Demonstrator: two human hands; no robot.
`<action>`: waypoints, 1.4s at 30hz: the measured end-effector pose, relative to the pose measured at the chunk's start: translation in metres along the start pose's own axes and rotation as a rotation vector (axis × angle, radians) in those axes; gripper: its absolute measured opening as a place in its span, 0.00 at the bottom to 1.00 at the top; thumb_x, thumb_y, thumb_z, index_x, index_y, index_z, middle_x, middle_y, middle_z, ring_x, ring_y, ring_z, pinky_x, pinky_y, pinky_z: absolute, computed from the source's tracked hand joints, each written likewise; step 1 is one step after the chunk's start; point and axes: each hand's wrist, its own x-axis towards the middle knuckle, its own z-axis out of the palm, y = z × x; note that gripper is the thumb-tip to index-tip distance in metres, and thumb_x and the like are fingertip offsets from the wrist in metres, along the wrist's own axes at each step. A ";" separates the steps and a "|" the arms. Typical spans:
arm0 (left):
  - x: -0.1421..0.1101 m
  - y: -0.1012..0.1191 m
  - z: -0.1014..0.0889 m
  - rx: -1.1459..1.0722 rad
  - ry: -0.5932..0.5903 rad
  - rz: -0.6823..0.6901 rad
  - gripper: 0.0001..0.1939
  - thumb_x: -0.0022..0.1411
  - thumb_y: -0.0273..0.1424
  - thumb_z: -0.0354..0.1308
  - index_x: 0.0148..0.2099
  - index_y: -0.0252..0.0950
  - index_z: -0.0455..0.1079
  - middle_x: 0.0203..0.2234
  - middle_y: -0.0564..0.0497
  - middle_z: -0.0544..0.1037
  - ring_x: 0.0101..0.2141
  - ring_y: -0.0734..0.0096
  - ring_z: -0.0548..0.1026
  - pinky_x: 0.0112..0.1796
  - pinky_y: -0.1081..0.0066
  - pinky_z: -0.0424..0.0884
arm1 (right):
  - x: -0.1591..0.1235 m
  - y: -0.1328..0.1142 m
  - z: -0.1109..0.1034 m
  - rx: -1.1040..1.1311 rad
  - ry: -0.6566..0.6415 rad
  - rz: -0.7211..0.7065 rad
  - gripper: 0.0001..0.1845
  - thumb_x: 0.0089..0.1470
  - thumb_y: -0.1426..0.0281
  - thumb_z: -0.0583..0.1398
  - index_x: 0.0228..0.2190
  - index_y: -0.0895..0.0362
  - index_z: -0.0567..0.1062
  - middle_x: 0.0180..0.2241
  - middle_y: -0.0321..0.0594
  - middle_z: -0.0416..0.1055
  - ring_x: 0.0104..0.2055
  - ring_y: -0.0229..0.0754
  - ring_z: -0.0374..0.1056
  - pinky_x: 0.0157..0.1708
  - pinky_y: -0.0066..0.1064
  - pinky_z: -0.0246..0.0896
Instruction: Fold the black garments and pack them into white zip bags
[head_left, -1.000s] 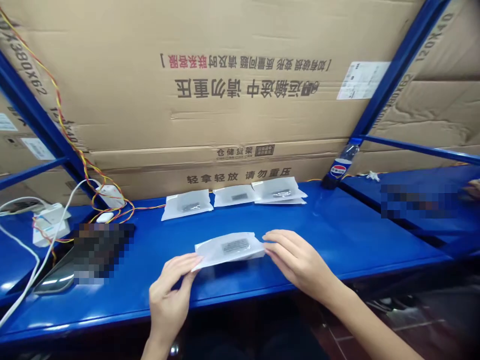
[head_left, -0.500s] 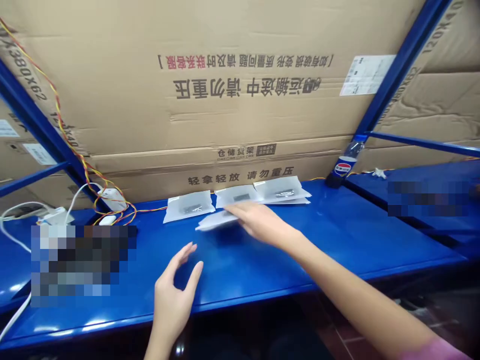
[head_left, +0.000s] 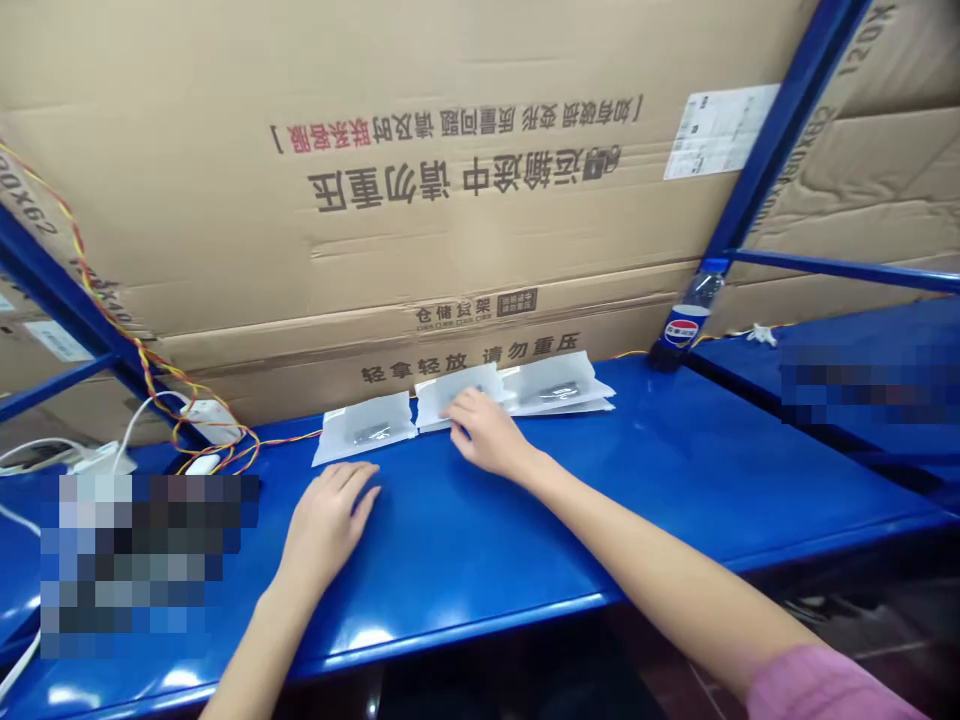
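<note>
Three groups of white plastic pouches lie in a row at the back of the blue shelf [head_left: 675, 470]: a left pouch [head_left: 364, 428], a middle pouch [head_left: 457, 393] and a right stack of pouches [head_left: 556, 385]. My right hand [head_left: 484, 432] reaches forward and rests its fingers on the middle pouch's front edge, fingers loosely bent. My left hand [head_left: 326, 520] lies flat, palm down, on the bare shelf just in front of the left pouch, holding nothing.
Large cardboard boxes [head_left: 450, 220] form a wall behind the shelf. A cola bottle [head_left: 686, 320] leans at a blue upright at the back right. White adapters and red-yellow wires [head_left: 195, 420] sit at the back left, beside a blurred patch.
My right hand carried the pouch from the front of the shelf to the back row and set it on the middle pouch. My left hand let go and settled flat on the shelf.
</note>
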 end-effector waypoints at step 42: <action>0.098 -0.030 0.024 -0.385 -0.197 -0.275 0.24 0.64 0.52 0.50 0.25 0.40 0.68 0.23 0.48 0.78 0.27 0.61 0.70 0.31 0.67 0.63 | -0.008 -0.028 -0.009 0.903 -0.852 0.349 0.18 0.62 0.58 0.66 0.27 0.58 0.74 0.25 0.36 0.80 0.22 0.34 0.75 0.18 0.21 0.63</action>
